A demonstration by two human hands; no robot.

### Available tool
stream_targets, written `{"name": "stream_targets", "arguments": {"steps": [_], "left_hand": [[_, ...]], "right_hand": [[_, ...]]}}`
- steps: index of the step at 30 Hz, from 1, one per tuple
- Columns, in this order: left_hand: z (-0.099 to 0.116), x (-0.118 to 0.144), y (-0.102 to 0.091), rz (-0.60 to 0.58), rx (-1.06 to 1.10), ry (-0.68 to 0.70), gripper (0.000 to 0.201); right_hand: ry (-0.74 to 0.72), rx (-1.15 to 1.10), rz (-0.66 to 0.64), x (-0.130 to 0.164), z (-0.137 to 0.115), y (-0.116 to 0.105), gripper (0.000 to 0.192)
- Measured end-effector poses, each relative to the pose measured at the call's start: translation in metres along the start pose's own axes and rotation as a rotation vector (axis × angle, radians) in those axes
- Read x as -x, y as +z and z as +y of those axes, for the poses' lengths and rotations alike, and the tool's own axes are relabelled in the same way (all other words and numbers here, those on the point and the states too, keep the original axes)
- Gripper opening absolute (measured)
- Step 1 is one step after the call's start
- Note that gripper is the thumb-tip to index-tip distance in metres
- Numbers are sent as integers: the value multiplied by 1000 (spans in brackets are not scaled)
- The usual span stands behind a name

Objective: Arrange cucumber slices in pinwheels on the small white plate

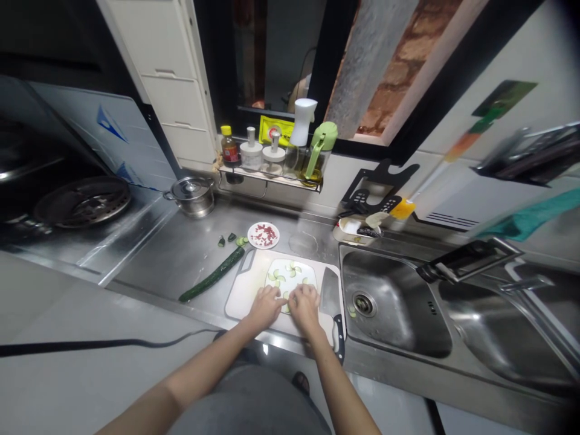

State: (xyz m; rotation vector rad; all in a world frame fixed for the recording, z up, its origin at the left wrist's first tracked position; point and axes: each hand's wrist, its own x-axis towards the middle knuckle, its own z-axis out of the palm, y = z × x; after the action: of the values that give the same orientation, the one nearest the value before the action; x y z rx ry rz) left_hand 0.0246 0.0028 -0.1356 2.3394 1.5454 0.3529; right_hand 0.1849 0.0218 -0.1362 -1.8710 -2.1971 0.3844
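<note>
My left hand (267, 307) is over the near left part of a white plate (291, 282), its fingers bent and thumb stretched towards the right hand. Close beside it, my right hand (304, 306) has its fingers curled down at the plate's near side. Between them lies a pale green cucumber slice (286, 295), partly covered by fingers. More thin slices form small pinwheels (292, 269) on the plate. Under the plate is a white cutting board (243, 297). A knife (329, 291) with a black handle lies along the board's right side.
A whole cucumber (212, 277) lies left of the board. Behind it are cucumber ends and slices (241, 241) and a small plate of red bits (263, 227). A lidded pot (196, 196) stands at the back left. The sink (394, 302) is at the right, below a seasoning rack (272, 175).
</note>
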Motion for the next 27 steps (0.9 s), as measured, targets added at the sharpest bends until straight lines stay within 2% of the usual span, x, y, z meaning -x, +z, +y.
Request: {"name": "stream_targets", "arguments": {"steps": [10, 18, 22, 27], "left_hand": [[0, 2, -1, 19, 81, -42, 35], [-4, 1, -1, 189, 244, -177, 22], [-22, -15, -5, 322, 333, -253, 16], [-66, -49, -14, 525, 415, -432, 18]], "right_hand": [[1, -12, 8, 1, 0, -2, 19], [28, -126, 131, 5, 1, -12, 17], [72, -217, 199, 6, 4, -19, 19], [89, -279, 269, 5, 7, -24, 20]]}}
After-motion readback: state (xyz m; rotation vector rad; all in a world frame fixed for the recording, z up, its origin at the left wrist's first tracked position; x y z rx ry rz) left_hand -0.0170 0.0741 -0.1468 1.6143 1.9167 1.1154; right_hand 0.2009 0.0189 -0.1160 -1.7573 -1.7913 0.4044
